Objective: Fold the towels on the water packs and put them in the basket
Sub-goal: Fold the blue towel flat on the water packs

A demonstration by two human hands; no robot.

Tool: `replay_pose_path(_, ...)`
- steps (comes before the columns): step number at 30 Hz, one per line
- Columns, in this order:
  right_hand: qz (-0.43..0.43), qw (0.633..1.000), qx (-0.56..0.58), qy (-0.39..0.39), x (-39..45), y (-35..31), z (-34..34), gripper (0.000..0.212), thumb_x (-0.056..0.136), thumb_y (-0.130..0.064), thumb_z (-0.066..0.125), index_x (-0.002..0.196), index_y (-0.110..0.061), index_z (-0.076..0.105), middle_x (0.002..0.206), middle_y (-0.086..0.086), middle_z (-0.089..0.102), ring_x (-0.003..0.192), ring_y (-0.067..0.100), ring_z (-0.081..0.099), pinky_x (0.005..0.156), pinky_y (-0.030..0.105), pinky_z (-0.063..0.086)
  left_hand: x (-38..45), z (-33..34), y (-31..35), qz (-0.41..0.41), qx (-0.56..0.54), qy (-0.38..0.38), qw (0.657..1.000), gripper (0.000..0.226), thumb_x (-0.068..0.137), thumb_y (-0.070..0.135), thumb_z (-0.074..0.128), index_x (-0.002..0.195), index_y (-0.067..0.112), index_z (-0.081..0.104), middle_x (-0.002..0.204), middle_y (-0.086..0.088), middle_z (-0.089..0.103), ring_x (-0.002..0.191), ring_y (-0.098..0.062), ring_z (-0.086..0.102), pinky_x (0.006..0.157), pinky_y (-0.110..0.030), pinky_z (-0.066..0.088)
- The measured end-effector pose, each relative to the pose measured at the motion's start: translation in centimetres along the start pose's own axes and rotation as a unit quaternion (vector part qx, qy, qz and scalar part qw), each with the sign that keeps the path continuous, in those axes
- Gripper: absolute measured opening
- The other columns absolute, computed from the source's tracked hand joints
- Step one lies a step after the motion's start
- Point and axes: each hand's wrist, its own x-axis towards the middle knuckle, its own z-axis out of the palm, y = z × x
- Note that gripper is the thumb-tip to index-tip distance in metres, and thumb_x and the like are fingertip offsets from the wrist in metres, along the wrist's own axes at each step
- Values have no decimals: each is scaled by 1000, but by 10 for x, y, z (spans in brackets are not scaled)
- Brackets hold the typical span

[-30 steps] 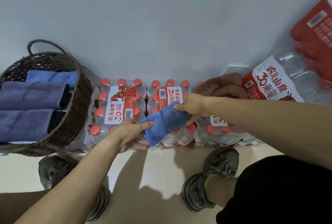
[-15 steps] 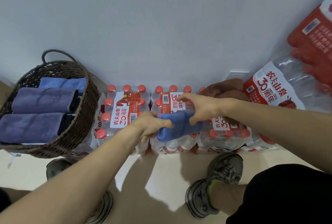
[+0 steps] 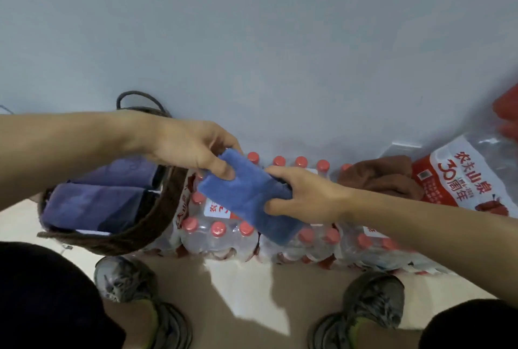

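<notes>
A folded blue towel (image 3: pixel 246 194) hangs in the air above the water packs (image 3: pixel 218 236), just right of the wicker basket (image 3: pixel 165 203). My left hand (image 3: pixel 190 147) pinches its upper left end, thumb on top. My right hand (image 3: pixel 305 197) grips its right side. The basket holds purple folded towels (image 3: pixel 92 203); my left forearm hides part of its far side. A crumpled brown towel (image 3: pixel 381 180) lies on the packs at the right.
A larger water pack (image 3: pixel 459 177) leans against the grey wall at the right. My two shoes (image 3: pixel 126 284) (image 3: pixel 372 301) stand on the pale floor in front of the packs. A wall socket (image 3: pixel 403 147) sits behind the brown towel.
Both hands have lifted the blue towel off the packs and carried it left toward the basket. My left arm now reaches across the basket's top.
</notes>
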Motion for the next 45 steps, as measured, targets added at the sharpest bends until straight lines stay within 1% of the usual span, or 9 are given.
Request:
replay_pose_path(7, -12, 993, 28, 114, 99, -40, 17, 28, 83, -52, 71, 86, -25, 68, 78, -12, 70, 67, -2, 61, 62, 21, 50, -34, -92, -89, -65, -106, 39, 992, 20, 91, -3, 58, 110, -3, 61, 96, -10, 72, 90, -18, 68, 74, -25, 56)
replay_pose_path(10, -13, 974, 61, 216, 162, -58, 29, 34, 80, -46, 76, 85, -13, 70, 80, 5, 71, 72, 18, 66, 66, 37, 53, -42, -118, -130, -81, -110, 189, 972, 13, 94, -5, 56, 100, 4, 63, 81, -2, 69, 78, -15, 64, 62, -18, 53)
replay_pose_path(13, -24, 965, 56, 255, 221, -74, 38, 29, 88, -38, 70, 97, -11, 69, 86, 1, 68, 80, 20, 63, 74, 33, 52, -41, -129, -168, -94, -80, 390, 913, 18, 91, 0, 61, 105, 11, 64, 91, -6, 66, 82, -18, 60, 66, -21, 51)
replay_pose_path(16, 16, 965, 31, 259, 255, -76, 50, 41, 91, -36, 67, 121, -10, 59, 111, 5, 66, 102, 19, 61, 91, 30, 47, -37, -130, -194, -141, 15, 467, 873, 30, 90, 11, 64, 119, 14, 61, 97, -4, 62, 85, -18, 56, 72, -25, 40)
replay_pose_path(24, 53, 959, -208, 187, 278, -89, 57, 31, 90, -38, 62, 85, -7, 66, 80, 6, 65, 80, 25, 59, 64, 28, 39, -28, -133, -204, -203, 146, 429, 868, 31, 87, 14, 60, 118, 11, 62, 119, -16, 64, 110, -34, 58, 83, -31, 44)
replay_pose_path(29, 32, 921, -330, 204, 279, -96, 66, 33, 86, -38, 69, 103, -13, 58, 113, 9, 48, 99, 27, 53, 76, 35, 46, -35, -126, -197, -218, 283, 403, 842, 32, 86, 23, 65, 113, 9, 58, 112, -16, 59, 99, -36, 59, 75, -38, 46)
replay_pose_path(34, -42, 946, -282, 152, 275, -93, 65, 12, 89, -22, 63, 100, -18, 66, 104, 4, 57, 95, 26, 59, 80, 33, 48, -38, -123, -199, -111, 305, 355, 877, 25, 88, 11, 60, 112, 13, 63, 112, -10, 56, 103, -33, 57, 83, -36, 45)
replay_pose_path(40, -35, 948, -309, 61, 271, -87, 65, 34, 90, -27, 67, 120, -11, 67, 114, 8, 70, 106, 26, 63, 91, 32, 49, -49, -119, -208, -117, 256, 328, 902, 32, 88, 16, 65, 119, 11, 68, 115, -10, 68, 107, -28, 61, 90, -26, 44)
replay_pose_path(45, -40, 971, -138, 191, 235, -74, 32, 17, 82, -20, 74, 99, -16, 71, 85, -7, 67, 79, 9, 64, 82, 23, 52, -52, -131, -183, -120, 261, 340, 896, 20, 82, 18, 70, 102, 14, 72, 99, -3, 73, 86, -20, 63, 75, -24, 46)
